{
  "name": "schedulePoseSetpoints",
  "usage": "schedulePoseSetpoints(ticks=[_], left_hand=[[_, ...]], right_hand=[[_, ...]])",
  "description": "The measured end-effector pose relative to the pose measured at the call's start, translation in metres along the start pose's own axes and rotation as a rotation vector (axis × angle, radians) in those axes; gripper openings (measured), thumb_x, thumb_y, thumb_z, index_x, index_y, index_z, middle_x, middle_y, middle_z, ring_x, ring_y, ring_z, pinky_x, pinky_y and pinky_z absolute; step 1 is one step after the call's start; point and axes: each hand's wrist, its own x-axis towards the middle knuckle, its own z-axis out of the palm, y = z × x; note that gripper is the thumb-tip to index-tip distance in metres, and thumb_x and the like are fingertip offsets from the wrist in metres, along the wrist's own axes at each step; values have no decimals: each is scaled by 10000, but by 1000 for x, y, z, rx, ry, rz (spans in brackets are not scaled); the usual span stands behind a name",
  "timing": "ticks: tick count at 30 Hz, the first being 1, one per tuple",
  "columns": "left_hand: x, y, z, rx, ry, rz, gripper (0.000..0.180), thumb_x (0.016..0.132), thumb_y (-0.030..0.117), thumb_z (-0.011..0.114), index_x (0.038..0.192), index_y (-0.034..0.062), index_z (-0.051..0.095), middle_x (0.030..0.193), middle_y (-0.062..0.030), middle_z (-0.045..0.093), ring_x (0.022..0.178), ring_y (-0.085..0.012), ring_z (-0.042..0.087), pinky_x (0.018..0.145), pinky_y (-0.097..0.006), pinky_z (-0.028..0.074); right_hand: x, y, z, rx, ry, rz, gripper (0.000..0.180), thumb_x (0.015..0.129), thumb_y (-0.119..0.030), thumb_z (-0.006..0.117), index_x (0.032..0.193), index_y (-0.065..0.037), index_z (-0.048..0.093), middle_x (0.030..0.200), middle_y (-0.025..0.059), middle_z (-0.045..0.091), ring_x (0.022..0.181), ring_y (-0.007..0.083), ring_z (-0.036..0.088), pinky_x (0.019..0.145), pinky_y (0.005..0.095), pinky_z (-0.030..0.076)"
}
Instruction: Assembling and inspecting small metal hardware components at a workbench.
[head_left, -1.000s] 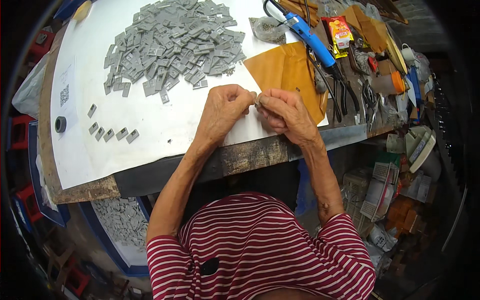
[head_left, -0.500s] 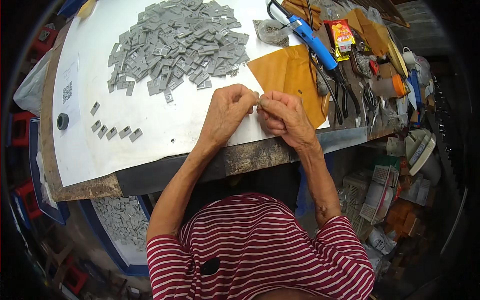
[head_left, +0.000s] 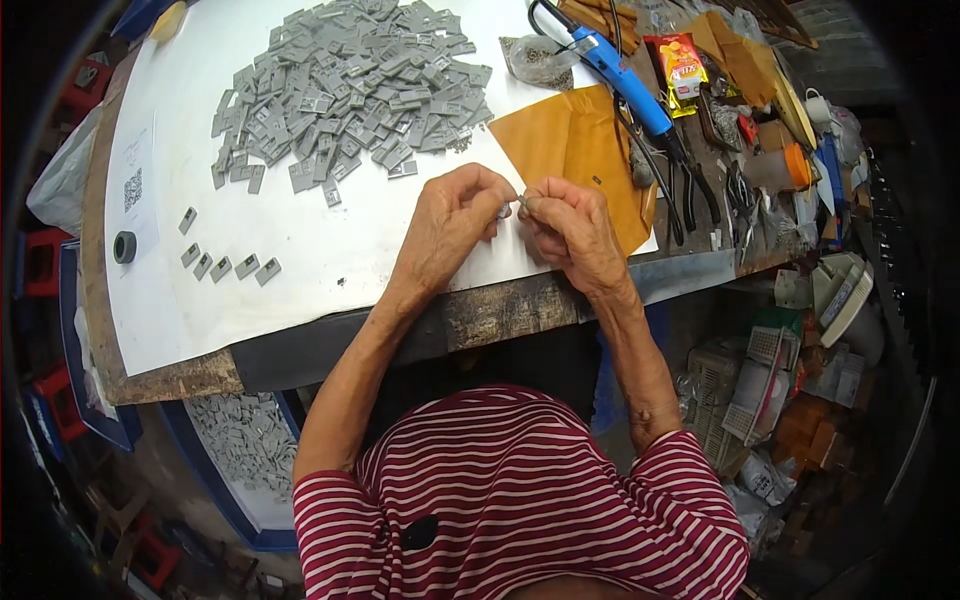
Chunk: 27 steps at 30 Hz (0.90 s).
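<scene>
At twelve o'clock, my left hand (head_left: 450, 218) pinches a small grey flat-looking piece (head_left: 504, 211), material unconfirmed; my right hand (head_left: 572, 224), close beside, grips a tiny item (head_left: 522, 201) too small to identify. I judge the piece light, stiff, smooth; edge grip advised.

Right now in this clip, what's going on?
A person works bare-handed over a white sheet, fingertips close together. The left hand pinches a small grey piece; whatever the right hand may hold is too small to tell. Beyond lies a big heap of grey pieces, with six similar pieces set apart on the left.
</scene>
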Motion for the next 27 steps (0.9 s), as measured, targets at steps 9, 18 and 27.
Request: schedulePoseSetpoints(ticks=[9, 18, 27], left_hand=[[-1, 2, 4, -2, 33, 69, 198, 800, 33, 499, 983, -37, 521, 758, -48, 562, 640, -89, 520, 597, -207, 441], [1, -3, 2, -63, -8, 15, 165, 816, 19, 506, 964, -54, 517, 737, -73, 587, 630, -97, 577, 575, -189, 469], [1, -4, 0, -169, 33, -4, 136, 831, 54, 527, 901, -62, 515, 693, -93, 585, 637, -138, 613, 563, -212, 513]], right_hand=[[-4, 3, -2, -31, 35, -44, 108, 824, -131, 538, 805, -25, 544, 630, -28, 459, 430, 1, 319, 369, 149, 206], [-4, 9, -1, -178, 57, -103, 117, 840, -132, 529, 793, -26, 542, 562, -57, 428, 431, 9, 331, 377, 166, 218], [-6, 7, 1, -223, 89, -110, 122, 840, -130, 531, 781, -24, 546, 567, -53, 433, 434, 11, 339, 380, 165, 231]])
